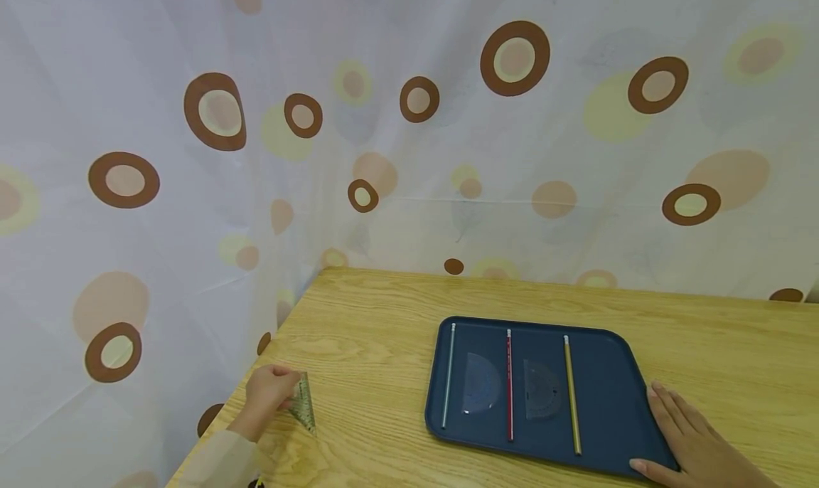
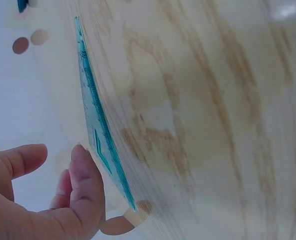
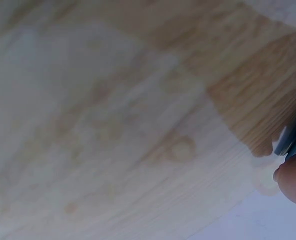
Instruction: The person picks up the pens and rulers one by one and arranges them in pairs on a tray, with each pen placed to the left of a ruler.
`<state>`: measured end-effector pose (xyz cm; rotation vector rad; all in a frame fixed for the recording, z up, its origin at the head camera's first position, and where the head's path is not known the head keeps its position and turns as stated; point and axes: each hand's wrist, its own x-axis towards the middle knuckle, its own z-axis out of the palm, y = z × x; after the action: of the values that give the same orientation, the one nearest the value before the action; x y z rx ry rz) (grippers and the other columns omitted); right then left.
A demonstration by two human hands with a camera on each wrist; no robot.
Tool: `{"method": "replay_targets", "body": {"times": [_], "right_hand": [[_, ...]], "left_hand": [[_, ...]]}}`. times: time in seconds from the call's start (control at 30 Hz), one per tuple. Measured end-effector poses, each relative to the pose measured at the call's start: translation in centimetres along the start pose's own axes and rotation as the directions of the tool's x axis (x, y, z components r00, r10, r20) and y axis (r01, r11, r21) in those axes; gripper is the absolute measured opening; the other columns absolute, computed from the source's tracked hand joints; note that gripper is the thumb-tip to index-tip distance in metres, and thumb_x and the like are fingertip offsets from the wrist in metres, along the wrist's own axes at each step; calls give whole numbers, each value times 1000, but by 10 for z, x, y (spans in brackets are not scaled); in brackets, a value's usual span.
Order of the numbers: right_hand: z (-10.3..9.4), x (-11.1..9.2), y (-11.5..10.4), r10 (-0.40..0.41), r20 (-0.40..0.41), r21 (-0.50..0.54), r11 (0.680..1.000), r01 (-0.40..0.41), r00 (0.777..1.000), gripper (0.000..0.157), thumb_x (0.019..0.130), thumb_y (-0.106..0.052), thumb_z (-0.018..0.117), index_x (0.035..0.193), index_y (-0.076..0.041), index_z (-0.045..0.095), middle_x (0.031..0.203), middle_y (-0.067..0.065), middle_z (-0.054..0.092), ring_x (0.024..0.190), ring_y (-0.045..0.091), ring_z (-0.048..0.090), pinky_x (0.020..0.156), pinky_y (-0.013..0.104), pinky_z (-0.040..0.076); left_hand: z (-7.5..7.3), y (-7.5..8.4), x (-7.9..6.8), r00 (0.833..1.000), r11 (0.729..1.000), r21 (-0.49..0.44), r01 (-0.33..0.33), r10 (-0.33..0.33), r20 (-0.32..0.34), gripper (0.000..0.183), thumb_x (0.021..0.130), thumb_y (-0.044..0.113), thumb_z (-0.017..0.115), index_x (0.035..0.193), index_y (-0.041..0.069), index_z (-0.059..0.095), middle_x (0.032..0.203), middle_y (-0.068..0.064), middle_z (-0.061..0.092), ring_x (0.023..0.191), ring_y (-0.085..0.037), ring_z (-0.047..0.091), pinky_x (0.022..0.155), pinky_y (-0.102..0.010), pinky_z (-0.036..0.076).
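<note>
My left hand (image 1: 269, 392) is at the table's left side, beside a clear greenish set square (image 1: 304, 405). In the left wrist view the thumb stands apart from the fingers (image 2: 85, 185), whose tips are close to the set square (image 2: 100, 125); whether they touch it I cannot tell. My right hand (image 1: 697, 442) rests at the near right corner of a dark blue tray (image 1: 621, 402), fingers straight along its rim. In the right wrist view only the thumb (image 3: 294, 180) shows, by the tray's edge (image 3: 295, 132).
On the tray lie a teal pencil (image 1: 449, 374), a red pencil (image 1: 510, 388) and a yellow pencil (image 1: 572, 395), roughly parallel. Clear protractors (image 1: 481, 385) sit between them, one per gap. A wooden table (image 1: 365, 360) meets a patterned curtain (image 1: 409, 154) behind and left.
</note>
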<state>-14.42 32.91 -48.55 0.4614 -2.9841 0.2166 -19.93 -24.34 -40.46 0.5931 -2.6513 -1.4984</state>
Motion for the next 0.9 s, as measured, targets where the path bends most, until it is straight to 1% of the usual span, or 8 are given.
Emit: {"method": "replay_targets", "body": {"times": [0.3, 0.33, 0.37, 0.47, 0.53, 0.57, 0.6, 0.9], "right_hand": [[1, 0, 1, 2, -1, 12, 1000, -2, 1000, 104, 85, -46, 59, 144, 8, -7, 148, 36, 6, 123, -1, -39, 89, 13, -34], [1, 0, 1, 3, 1, 13, 1000, -3, 1000, 104, 85, -46, 59, 144, 8, -7, 149, 36, 5, 123, -1, -39, 89, 13, -34], [1, 0, 1, 4, 2, 16, 1000, -4, 1000, 104, 85, -46, 59, 144, 7, -7, 149, 36, 4, 123, -1, -39, 89, 13, -34], [1, 1, 1, 7, 5, 20, 1000, -7, 1000, 104, 85, -46, 59, 144, 8, -7, 149, 36, 5, 123, -1, -39, 88, 12, -34], [1, 1, 1, 6, 6, 20, 1000, -6, 1000, 104, 85, -46, 59, 144, 8, -6, 148, 36, 6, 123, -1, -39, 88, 13, -34], [1, 1, 1, 5, 6, 20, 1000, -5, 1000, 104, 85, -46, 60, 144, 8, -6, 148, 37, 7, 123, -1, -39, 89, 13, -34], [1, 1, 1, 4, 6, 21, 1000, -4, 1000, 104, 85, -46, 60, 144, 9, -6, 148, 37, 8, 123, -1, -39, 89, 13, -34], [2, 0, 1, -6, -12, 4, 1000, 6, 1000, 105, 85, -46, 60, 145, 6, -8, 150, 34, 3, 123, -2, -38, 89, 12, -33]], "left_hand": [[-9, -3, 3, 999, 996, 78, 31, -29, -24, 39, 85, 15, 52, 106, -18, 57, 65, -8, 55, 48, -9, 53, 47, -22, 50], [-10, -4, 4, 999, 996, 79, 34, -33, -22, 38, 85, 15, 51, 105, -17, 58, 62, -6, 54, 47, -9, 53, 47, -22, 49], [-12, -5, 4, 999, 996, 77, 43, -41, -17, 34, 85, 15, 51, 95, -17, 60, 58, -4, 52, 46, -9, 51, 46, -22, 48], [-15, -7, 6, 998, 995, 72, 68, -68, 3, 31, 87, 16, 50, 62, -3, 53, 47, 3, 41, 43, -8, 45, 45, -21, 44], [-17, -8, 7, 996, 994, 69, 87, -88, 10, 37, 87, 17, 49, 52, 10, 39, 43, 6, 35, 40, -7, 41, 45, -21, 41], [-18, -9, 7, 995, 993, 70, 94, -95, 12, 39, 88, 17, 49, 52, 15, 32, 42, 6, 33, 39, -7, 39, 45, -20, 41], [-19, -10, 8, 995, 993, 71, 97, -98, 11, 40, 88, 18, 49, 52, 16, 32, 42, 7, 32, 39, -7, 39, 44, -20, 40], [-21, -11, 9, 995, 990, 100, 101, -101, -4, 33, 84, 17, 47, 54, 17, 32, 40, 8, 33, 36, -6, 37, 40, -20, 34]]}}
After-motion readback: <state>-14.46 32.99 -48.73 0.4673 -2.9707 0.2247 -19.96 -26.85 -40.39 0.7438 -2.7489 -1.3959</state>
